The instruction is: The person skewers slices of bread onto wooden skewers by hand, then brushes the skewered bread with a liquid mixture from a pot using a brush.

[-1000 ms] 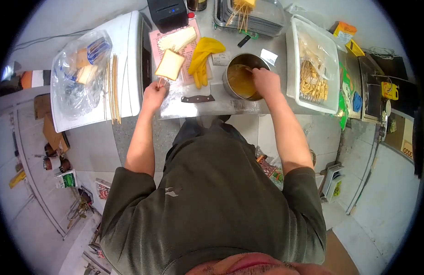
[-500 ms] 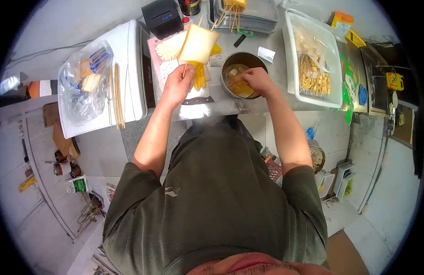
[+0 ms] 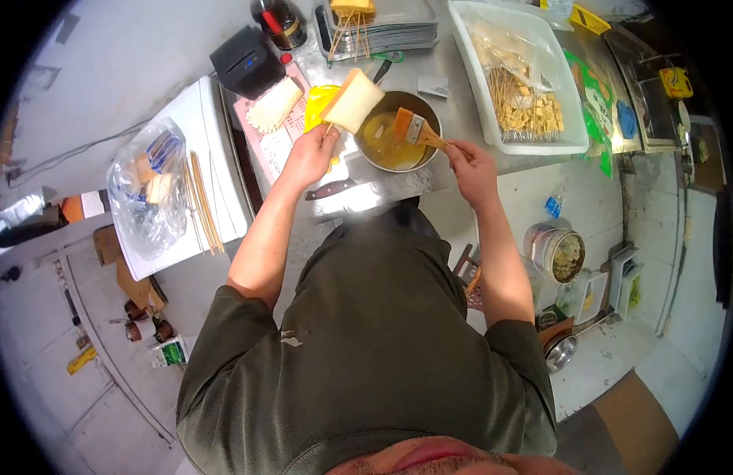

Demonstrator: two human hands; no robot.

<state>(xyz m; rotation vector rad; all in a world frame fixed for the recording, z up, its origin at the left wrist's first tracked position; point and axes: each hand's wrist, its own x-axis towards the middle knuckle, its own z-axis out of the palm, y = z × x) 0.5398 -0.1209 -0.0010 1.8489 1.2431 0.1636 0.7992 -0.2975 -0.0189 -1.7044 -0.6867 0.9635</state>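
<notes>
My left hand [image 3: 309,158] is closed around the stick of a skewered bread slice [image 3: 354,101], held tilted at the left rim of the pot. In my right hand [image 3: 475,171] is the wooden handle of a flat brush [image 3: 415,127], gripped between thumb and fingers. Its orange-brown bristles are over the pot [image 3: 439,119], which contains yellowish liquid [image 3: 388,147] and a small pale piece. Beneath the bread, partly covered, is a yellow glove-like item [image 3: 319,103]. A knife [image 3: 331,190] lies near the counter edge, below my left hand.
Right of the pot stands a white bin [image 3: 580,142] of skewered cubes [image 3: 536,111]. Stacked trays [image 3: 398,39] and a black box-shaped device [image 3: 246,62] are at the back. On the left white surface lie bare sticks [image 3: 201,202] and a plastic bag [image 3: 148,214] of bread.
My right hand has drawn back from inside the pot to its right, bringing the brush into sight. The bread slice has tilted and come closer to the pot. The view has shifted.
</notes>
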